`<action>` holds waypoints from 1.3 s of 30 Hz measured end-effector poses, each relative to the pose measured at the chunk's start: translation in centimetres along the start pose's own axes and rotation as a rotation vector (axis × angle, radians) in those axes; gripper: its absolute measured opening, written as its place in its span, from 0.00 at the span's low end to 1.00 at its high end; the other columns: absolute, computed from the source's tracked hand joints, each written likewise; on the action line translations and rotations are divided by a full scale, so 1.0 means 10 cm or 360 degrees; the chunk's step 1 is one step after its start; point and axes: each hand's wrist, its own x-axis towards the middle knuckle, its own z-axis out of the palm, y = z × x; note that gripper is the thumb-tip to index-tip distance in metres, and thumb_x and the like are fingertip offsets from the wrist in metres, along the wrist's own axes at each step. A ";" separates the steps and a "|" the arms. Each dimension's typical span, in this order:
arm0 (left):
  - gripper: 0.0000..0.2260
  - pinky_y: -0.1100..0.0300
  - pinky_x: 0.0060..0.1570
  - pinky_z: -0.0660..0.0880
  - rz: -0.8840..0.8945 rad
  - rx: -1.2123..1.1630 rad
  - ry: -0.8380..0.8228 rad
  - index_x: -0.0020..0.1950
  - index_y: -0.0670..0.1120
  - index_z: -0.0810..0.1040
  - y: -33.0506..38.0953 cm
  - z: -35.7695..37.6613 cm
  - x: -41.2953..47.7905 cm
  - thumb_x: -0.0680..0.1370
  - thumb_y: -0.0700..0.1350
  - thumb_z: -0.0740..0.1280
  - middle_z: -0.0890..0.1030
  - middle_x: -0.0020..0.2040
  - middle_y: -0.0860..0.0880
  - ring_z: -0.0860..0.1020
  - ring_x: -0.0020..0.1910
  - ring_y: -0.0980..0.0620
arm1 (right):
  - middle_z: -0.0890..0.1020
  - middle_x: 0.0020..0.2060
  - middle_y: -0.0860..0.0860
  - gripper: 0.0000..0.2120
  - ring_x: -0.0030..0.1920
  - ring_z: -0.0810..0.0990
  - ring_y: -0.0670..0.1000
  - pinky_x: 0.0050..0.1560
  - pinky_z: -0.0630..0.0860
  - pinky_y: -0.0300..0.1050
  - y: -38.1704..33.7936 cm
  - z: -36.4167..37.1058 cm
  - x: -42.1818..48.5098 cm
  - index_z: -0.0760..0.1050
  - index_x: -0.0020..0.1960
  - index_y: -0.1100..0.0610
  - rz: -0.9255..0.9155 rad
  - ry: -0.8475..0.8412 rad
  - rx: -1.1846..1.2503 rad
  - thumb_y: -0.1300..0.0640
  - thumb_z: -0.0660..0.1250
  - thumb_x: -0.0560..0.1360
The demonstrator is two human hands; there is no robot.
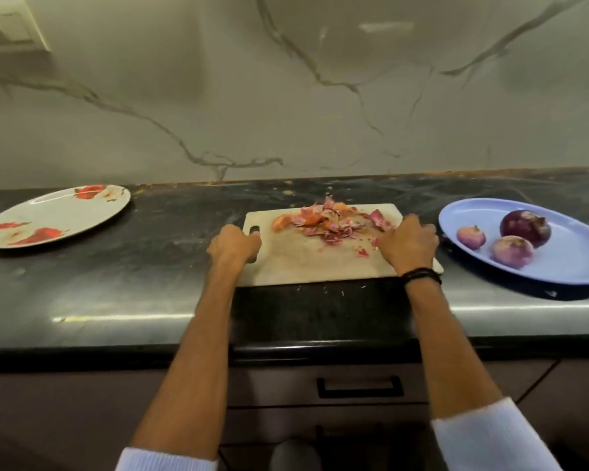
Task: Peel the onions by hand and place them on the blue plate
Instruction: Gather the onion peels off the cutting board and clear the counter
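- A flowered plate (pixel 65 212) is lying at the far left of the worktop (pixel 150 266), well apart from everything else.
- The left grip (pixel 233 244) is curling round the board (pixel 306 263) at its left edge, by the handle slot, thumb on top.
- The board is looking stiff, flat and fairly light. Holding it at both side edges, as now, is probably the safest way to take it.
- The peels (pixel 330 220) are lying heaped on the far half of the board. Being papery, brittle and nearly weightless, they are likely to slide or scatter if the board is tipped or jerked.
- The right grip (pixel 408 244) is bending its fingers over the board's right edge and seems to be holding it. The fingertips are hidden.
- The blue plate (pixel 565 263) is sitting at the right, just beside the board.
- Three peeled onions are resting on it: a small one (pixel 471 236) on the left, a middle one (pixel 512 252) nearer, and a big dark one (pixel 525 228) farther back.
- The onions are looking firm, smooth and probably slippery, and round enough to roll. Each is best cupped round its middle, and the big one is surely the heaviest.
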 end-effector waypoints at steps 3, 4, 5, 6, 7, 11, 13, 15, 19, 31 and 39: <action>0.16 0.50 0.48 0.72 -0.0088 0.0147 0.0054 0.48 0.40 0.78 0.06 0.15 0.16 0.80 0.55 0.67 0.81 0.52 0.40 0.78 0.53 0.40 | 0.73 0.66 0.65 0.26 0.67 0.70 0.64 0.67 0.66 0.55 0.09 0.08 0.30 0.69 0.68 0.63 0.0104 -0.0153 -0.0305 0.51 0.68 0.76; 0.17 0.49 0.48 0.70 -0.0127 0.0134 0.0082 0.51 0.41 0.78 0.07 0.19 0.19 0.79 0.55 0.67 0.80 0.54 0.40 0.77 0.54 0.39 | 0.74 0.65 0.64 0.25 0.66 0.71 0.64 0.66 0.67 0.55 0.09 0.11 0.37 0.71 0.67 0.63 0.0081 -0.0140 -0.0349 0.50 0.68 0.76; 0.17 0.48 0.49 0.70 -0.0185 0.0110 0.0098 0.54 0.41 0.78 0.09 0.20 0.18 0.79 0.55 0.68 0.78 0.55 0.40 0.76 0.56 0.39 | 0.76 0.63 0.64 0.24 0.64 0.73 0.64 0.65 0.68 0.54 0.09 0.12 0.43 0.71 0.66 0.63 0.0082 -0.0102 -0.0355 0.50 0.68 0.76; 0.18 0.47 0.52 0.71 -0.0241 0.0089 0.0100 0.57 0.41 0.78 0.09 0.21 0.19 0.79 0.55 0.68 0.77 0.57 0.39 0.75 0.57 0.38 | 0.76 0.62 0.63 0.23 0.63 0.74 0.64 0.63 0.69 0.54 0.07 0.11 0.48 0.72 0.65 0.63 0.0105 -0.0061 -0.0332 0.50 0.67 0.76; 0.19 0.45 0.57 0.71 -0.0290 0.0063 0.0104 0.61 0.41 0.78 0.09 0.21 0.19 0.79 0.55 0.67 0.76 0.61 0.38 0.73 0.60 0.37 | 0.77 0.61 0.63 0.21 0.62 0.74 0.64 0.61 0.70 0.54 0.05 0.09 0.54 0.73 0.64 0.63 0.0143 -0.0034 -0.0275 0.50 0.66 0.77; 0.22 0.43 0.68 0.66 -0.0340 -0.0187 0.0101 0.69 0.37 0.73 0.03 0.16 0.29 0.81 0.52 0.61 0.73 0.68 0.34 0.70 0.68 0.34 | 0.80 0.56 0.62 0.16 0.58 0.77 0.64 0.60 0.73 0.55 0.11 0.05 0.66 0.76 0.59 0.63 0.0309 -0.0062 0.0242 0.54 0.65 0.75; 0.19 0.44 0.62 0.72 -0.0302 -0.0477 0.0164 0.62 0.37 0.74 0.00 0.13 0.34 0.81 0.50 0.60 0.77 0.59 0.36 0.75 0.59 0.36 | 0.82 0.52 0.61 0.16 0.55 0.79 0.64 0.57 0.77 0.57 0.13 0.06 0.68 0.77 0.55 0.64 0.0325 -0.0049 0.0550 0.56 0.64 0.71; 0.14 0.44 0.51 0.75 -0.0230 -0.0784 0.0237 0.53 0.37 0.76 0.01 0.08 0.39 0.80 0.48 0.59 0.79 0.50 0.39 0.77 0.48 0.41 | 0.84 0.43 0.59 0.15 0.47 0.82 0.64 0.50 0.82 0.60 0.11 0.09 0.73 0.80 0.46 0.64 0.0255 -0.0015 0.0839 0.57 0.61 0.65; 0.12 0.51 0.38 0.75 -0.0049 -0.1127 0.0286 0.58 0.42 0.74 0.03 0.03 0.51 0.83 0.50 0.60 0.80 0.48 0.43 0.78 0.43 0.46 | 0.82 0.34 0.55 0.13 0.37 0.80 0.58 0.39 0.80 0.52 -0.04 0.01 0.75 0.79 0.39 0.65 0.0154 0.0091 0.1190 0.58 0.59 0.66; 0.14 0.62 0.23 0.71 0.0193 -0.1349 0.0457 0.44 0.47 0.82 0.04 0.06 0.58 0.84 0.49 0.62 0.80 0.34 0.50 0.75 0.27 0.55 | 0.83 0.42 0.52 0.10 0.41 0.79 0.51 0.44 0.78 0.47 -0.12 -0.03 0.64 0.80 0.41 0.54 0.0164 0.0242 0.1277 0.61 0.61 0.75; 0.16 0.56 0.32 0.73 0.0259 -0.1420 0.0606 0.37 0.47 0.79 0.03 0.07 0.64 0.83 0.49 0.63 0.79 0.32 0.49 0.75 0.30 0.50 | 0.84 0.43 0.54 0.10 0.46 0.81 0.55 0.50 0.80 0.53 -0.17 0.02 0.66 0.81 0.42 0.55 0.0163 0.0253 0.1324 0.61 0.61 0.73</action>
